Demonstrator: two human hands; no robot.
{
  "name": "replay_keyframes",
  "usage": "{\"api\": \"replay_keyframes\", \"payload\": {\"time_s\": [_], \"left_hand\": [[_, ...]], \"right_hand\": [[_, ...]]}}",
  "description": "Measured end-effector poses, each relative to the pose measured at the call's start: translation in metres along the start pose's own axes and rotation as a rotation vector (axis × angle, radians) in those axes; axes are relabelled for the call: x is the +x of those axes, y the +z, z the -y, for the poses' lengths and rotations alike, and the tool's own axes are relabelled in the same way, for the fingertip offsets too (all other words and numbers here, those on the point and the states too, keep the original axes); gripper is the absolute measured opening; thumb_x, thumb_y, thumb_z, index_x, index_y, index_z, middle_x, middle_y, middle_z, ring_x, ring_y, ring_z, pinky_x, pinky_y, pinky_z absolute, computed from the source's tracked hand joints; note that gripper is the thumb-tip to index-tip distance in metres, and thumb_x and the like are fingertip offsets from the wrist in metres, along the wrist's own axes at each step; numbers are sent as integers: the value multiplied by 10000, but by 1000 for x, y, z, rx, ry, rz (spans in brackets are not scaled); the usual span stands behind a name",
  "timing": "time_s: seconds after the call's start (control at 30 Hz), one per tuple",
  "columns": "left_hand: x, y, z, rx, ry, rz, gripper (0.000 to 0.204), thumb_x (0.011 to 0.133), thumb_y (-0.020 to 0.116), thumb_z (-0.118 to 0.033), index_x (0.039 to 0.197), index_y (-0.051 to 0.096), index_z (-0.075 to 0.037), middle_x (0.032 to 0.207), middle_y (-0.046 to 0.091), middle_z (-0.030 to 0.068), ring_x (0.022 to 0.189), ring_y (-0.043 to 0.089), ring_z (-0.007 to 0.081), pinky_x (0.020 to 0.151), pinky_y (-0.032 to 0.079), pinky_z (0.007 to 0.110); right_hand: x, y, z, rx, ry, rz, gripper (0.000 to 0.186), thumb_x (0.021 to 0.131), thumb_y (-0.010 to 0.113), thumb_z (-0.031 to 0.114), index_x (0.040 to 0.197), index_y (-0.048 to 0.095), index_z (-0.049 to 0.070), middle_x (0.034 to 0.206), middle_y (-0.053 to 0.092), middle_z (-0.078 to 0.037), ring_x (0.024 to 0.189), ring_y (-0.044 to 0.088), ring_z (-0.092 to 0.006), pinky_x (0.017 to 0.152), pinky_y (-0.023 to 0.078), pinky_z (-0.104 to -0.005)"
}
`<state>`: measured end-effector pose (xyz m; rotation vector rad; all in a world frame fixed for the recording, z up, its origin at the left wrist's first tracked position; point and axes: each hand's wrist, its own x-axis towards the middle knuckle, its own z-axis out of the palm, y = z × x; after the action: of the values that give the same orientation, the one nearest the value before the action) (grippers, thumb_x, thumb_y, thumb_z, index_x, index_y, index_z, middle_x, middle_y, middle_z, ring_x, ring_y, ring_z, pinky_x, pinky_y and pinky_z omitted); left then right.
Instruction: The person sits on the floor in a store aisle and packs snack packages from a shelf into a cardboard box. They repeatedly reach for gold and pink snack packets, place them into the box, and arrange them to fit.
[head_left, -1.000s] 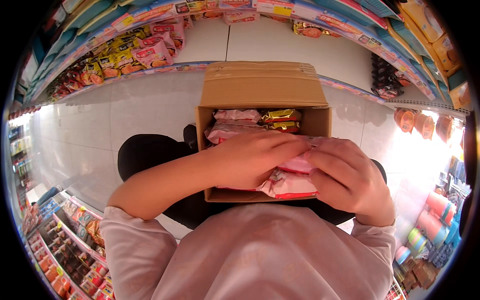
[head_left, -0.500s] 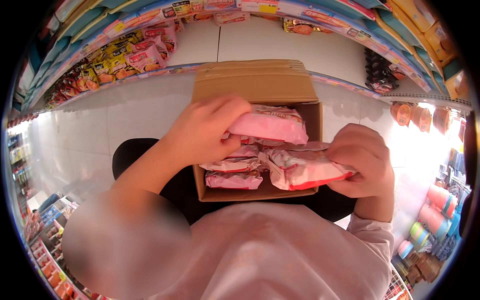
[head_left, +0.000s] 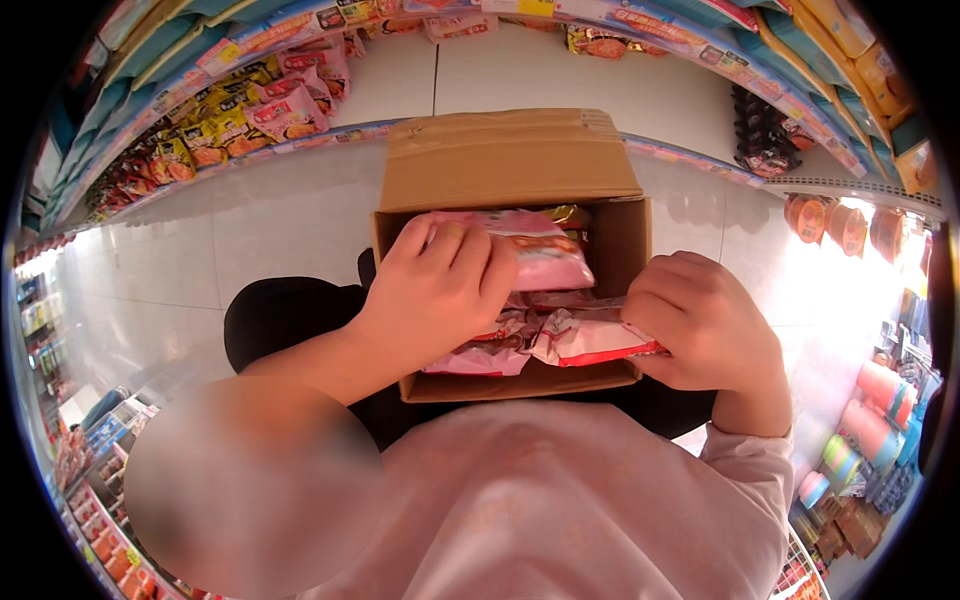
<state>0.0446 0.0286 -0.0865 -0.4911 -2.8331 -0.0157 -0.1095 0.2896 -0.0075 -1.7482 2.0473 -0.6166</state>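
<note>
An open cardboard box (head_left: 515, 172) sits in front of me with its far flap raised. Pink instant noodle packets (head_left: 488, 360) lie inside it, stacked at the near left. My left hand (head_left: 440, 285) is closed on the left end of a pink noodle packet (head_left: 556, 268) at the top of the box, its printed face partly showing. Over the right side, my right hand (head_left: 700, 318) pinches the end of a pink-and-white noodle packet (head_left: 590, 338) with a red edge. A yellowish packet (head_left: 570, 217) shows by the far wall; the lower contents are hidden.
Beyond the box runs a low white shelf (head_left: 540, 75) with yellow and pink noodle packets (head_left: 285, 115) at its left and dark packets (head_left: 765, 135) at its right. A black seat-like shape (head_left: 285, 315) is left of the box. Colourful cups (head_left: 870, 425) stand far right.
My right hand has moved left with its packet, which sits further into the box. My left hand has turned its packet, showing more of the printed face.
</note>
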Motion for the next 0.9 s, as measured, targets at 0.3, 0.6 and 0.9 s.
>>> {"api": "replay_keyframes", "payload": {"time_s": [0.3, 0.6, 0.9], "left_hand": [[-4, 25, 24, -193, -286, 641, 253, 830, 699, -54, 1052, 582, -31, 1051, 690, 167, 1126, 701, 356, 818, 600, 471], [-38, 41, 23, 7, -182, 447, 311, 868, 686, -116, 1157, 613, -27, 1137, 675, 142, 1128, 674, 317, 1010, 506, 447], [-22, 36, 14, -39, -147, 470, 534, 893, 713, -190, 1381, 609, 2, 1174, 682, 159, 1084, 700, 304, 922, 553, 435]], "right_hand": [[1, 17, 3, 27, -98, 14, 311, 581, 793, 98, 820, 597, 68, 836, 592, -73, 756, 610, -300, 656, 500, -415], [-12, 47, 5, -119, -27, 235, 310, 680, 755, 92, 964, 634, 59, 925, 649, -82, 844, 658, -282, 719, 544, -391], [-9, 70, 22, -168, 48, 428, 240, 775, 740, 69, 983, 625, 34, 938, 698, -123, 859, 695, -292, 753, 531, -404]]}}
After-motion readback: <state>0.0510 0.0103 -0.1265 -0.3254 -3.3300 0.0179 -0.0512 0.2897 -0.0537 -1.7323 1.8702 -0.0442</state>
